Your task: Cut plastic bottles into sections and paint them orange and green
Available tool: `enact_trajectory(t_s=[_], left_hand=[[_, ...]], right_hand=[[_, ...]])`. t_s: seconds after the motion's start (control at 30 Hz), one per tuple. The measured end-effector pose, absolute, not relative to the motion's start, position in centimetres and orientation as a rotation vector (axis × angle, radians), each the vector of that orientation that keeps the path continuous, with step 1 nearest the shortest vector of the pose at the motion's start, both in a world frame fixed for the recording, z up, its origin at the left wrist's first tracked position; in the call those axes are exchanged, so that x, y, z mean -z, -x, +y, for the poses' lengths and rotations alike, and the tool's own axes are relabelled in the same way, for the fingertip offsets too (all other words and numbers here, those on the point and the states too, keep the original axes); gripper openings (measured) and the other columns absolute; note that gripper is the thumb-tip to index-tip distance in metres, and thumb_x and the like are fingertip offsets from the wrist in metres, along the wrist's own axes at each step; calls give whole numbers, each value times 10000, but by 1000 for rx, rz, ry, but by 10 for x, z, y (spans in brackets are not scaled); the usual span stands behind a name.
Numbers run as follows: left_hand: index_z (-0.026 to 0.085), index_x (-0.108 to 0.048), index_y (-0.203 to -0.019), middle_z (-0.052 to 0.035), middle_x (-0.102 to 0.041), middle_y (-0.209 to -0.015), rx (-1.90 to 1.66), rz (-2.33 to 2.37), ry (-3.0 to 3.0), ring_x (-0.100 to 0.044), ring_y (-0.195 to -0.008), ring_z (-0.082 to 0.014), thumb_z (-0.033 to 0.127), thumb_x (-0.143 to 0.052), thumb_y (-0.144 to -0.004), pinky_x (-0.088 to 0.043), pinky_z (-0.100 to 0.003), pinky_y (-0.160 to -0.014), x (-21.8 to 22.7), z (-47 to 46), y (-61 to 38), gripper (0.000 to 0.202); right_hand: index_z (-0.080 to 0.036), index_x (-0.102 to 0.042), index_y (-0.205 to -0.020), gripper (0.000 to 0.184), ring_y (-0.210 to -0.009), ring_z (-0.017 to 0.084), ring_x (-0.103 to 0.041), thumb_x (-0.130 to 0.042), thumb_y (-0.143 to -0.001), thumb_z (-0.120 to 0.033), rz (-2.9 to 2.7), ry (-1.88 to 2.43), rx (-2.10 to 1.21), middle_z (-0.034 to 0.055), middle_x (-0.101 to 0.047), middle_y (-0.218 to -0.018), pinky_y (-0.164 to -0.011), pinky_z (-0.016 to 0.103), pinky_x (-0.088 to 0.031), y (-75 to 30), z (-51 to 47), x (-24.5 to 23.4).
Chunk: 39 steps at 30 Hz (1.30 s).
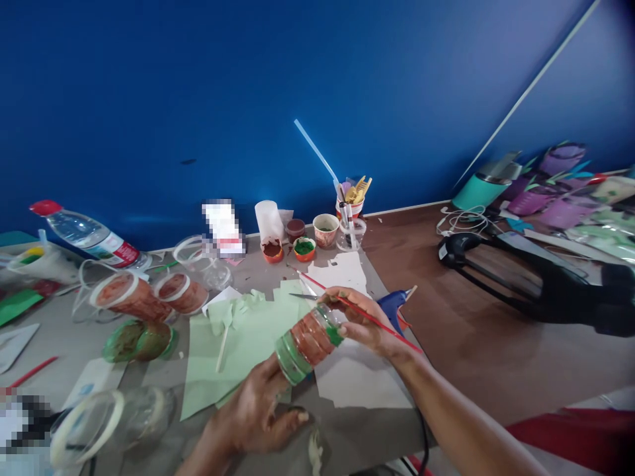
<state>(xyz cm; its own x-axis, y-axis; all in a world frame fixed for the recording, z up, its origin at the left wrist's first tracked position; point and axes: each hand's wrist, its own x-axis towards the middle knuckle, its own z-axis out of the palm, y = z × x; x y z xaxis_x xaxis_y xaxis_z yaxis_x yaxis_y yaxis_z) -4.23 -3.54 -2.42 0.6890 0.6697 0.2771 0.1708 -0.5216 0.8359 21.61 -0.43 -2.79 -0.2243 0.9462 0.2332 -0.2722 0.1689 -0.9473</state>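
Observation:
My left hand [258,413] is closed around the rim end of a clear plastic cup [308,340] lying on its side, painted brown with a green band at its mouth. My right hand [360,317] grips a thin red paintbrush [370,319] and rests against the cup's base end. The brush handle slants from upper left to lower right across my fingers. Both hands hover above light green paper [233,350] and white paper [357,383] on the grey table [149,377].
Small paint pots [303,248] and a cup of tools [350,205] stand at the back. Brown-painted cups [131,297], a green cup [139,340], a clear cup [106,420] and a water bottle [89,238] lie left. A blue glue gun [394,304] lies right; a black chair [536,277] stands beyond.

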Motion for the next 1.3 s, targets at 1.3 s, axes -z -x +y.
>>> enact_trajectory(t_s=[1.3], left_hand=[[214, -713, -1014, -80, -717, -1110, -1441, 806, -656, -579, -1172, -276, 411, -710, -727, -439, -456, -1037, 26, -16, 40, 349]], right_hand=[[-234, -724, -964, 162, -704, 172, -618, -645, -856, -327, -1015, 648, -1328, 45, -731, -796, -686, 328, -473, -209, -13, 31]])
